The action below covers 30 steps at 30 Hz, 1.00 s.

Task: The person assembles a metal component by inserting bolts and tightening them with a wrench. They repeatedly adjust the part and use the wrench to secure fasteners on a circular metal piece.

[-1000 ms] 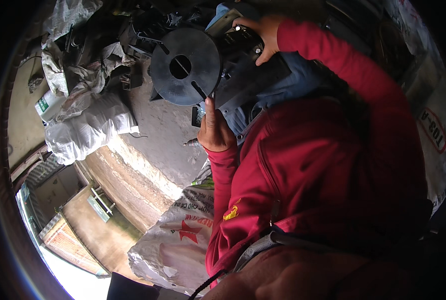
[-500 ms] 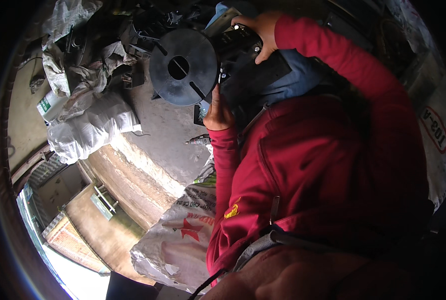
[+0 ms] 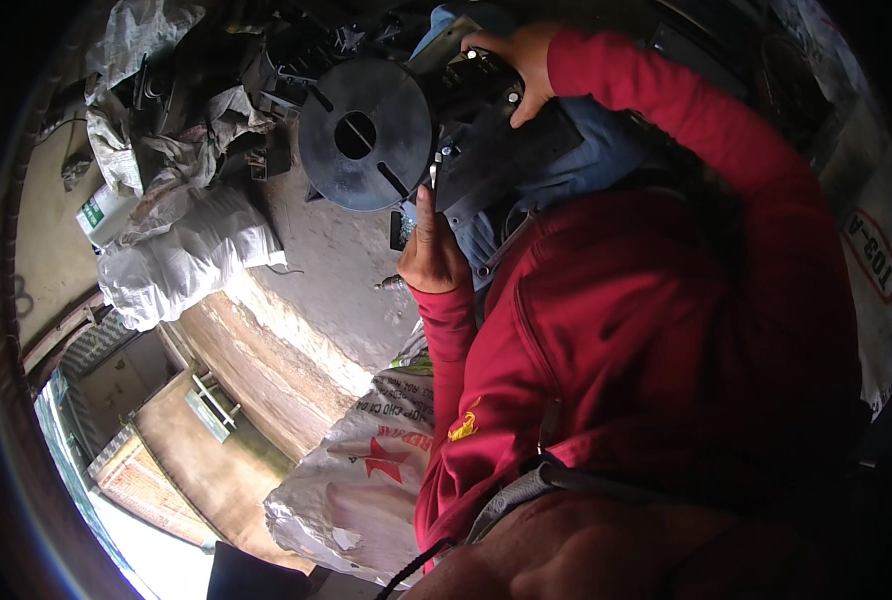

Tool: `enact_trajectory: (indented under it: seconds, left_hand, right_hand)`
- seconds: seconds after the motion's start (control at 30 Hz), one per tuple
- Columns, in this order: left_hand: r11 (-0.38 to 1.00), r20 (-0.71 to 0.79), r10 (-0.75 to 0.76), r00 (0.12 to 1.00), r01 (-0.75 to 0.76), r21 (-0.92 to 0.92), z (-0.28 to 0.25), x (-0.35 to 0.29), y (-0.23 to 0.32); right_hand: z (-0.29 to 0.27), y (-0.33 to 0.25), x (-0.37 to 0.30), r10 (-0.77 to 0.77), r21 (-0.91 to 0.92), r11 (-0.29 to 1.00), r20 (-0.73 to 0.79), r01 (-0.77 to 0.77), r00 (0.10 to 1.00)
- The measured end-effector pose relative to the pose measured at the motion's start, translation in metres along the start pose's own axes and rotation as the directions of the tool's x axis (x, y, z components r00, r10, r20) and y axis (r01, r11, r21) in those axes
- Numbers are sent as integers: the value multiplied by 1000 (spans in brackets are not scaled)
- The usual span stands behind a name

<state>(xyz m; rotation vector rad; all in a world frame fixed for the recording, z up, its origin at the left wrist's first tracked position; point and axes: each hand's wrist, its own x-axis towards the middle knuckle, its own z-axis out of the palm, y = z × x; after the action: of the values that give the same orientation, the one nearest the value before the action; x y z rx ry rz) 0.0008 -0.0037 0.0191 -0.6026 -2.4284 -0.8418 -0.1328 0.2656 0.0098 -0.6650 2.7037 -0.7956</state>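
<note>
A dark round metal disc (image 3: 329, 160) with a central hole and slots belongs to a dark metal assembly (image 3: 511, 160) across my lap. My right hand (image 3: 529, 70) is closed around the far part of this assembly, beside shiny bolt heads (image 3: 514, 98). My left hand (image 3: 432, 258) is below the disc's right edge, its index finger stretched upward and the other fingers curled. At that fingertip is a slim silvery metal tool (image 3: 435, 170), close to a bolt (image 3: 446, 151). The hand hides the rest of the tool, so its kind is unclear.
A small tool (image 3: 391, 283) lies on the concrete floor (image 3: 341, 260), partly behind my left hand. White sacks (image 3: 191, 255) and a white container (image 3: 106, 212) lie at left. A printed sack (image 3: 351, 485) is beside my left arm. Dark metal parts (image 3: 316, 55) crowd the far side.
My left hand has drawn back a little toward me, and the silvery tool's tip has moved with it. The hand now covers more of the floor tool. My right hand keeps its grip.
</note>
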Motion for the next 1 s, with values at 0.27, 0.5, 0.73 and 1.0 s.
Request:
enact_trajectory:
  seconds: [0.27,0.5,0.73,1.0]
  left_hand:
    - [980,108,-79,991,57,190,6,-10,-17]
    - [987,-10,-91,996,91,131,4,-8,-6]
    - [999,-68,-35,997,37,29,0,-19,1]
    - [963,-3,-129,992,126,238,0,-21,-5]
  right_hand:
    - [-8,-7,0,18,-10,1000,36,-17,999]
    - [0,1,2,-38,39,999,-3,38,999]
    - [-4,-1,0,-5,27,1000,21,4,1000]
    - [2,8,3,-6,46,999,20,5,1000]
